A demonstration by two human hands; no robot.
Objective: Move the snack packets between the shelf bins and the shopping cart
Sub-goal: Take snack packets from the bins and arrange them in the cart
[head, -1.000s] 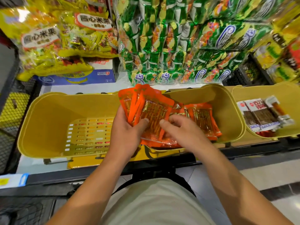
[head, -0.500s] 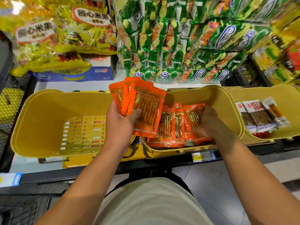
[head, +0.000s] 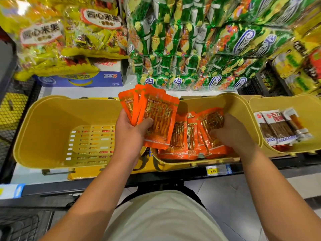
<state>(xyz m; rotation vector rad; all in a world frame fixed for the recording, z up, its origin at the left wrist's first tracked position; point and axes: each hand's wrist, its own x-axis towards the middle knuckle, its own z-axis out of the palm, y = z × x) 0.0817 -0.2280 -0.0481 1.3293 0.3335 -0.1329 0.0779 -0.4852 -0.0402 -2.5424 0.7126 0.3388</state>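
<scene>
Within the last second the right hand had left the fanned stack and gone down into the middle bin, so another pickup looked under way. The left hand held the orange packets raised above the bins, thumb pinned across the front one, forearm angled up from below. The right hand's grip had curled onto the loose packets lying in that bin; its fingertips were hidden. The left bin held nothing visible.
</scene>
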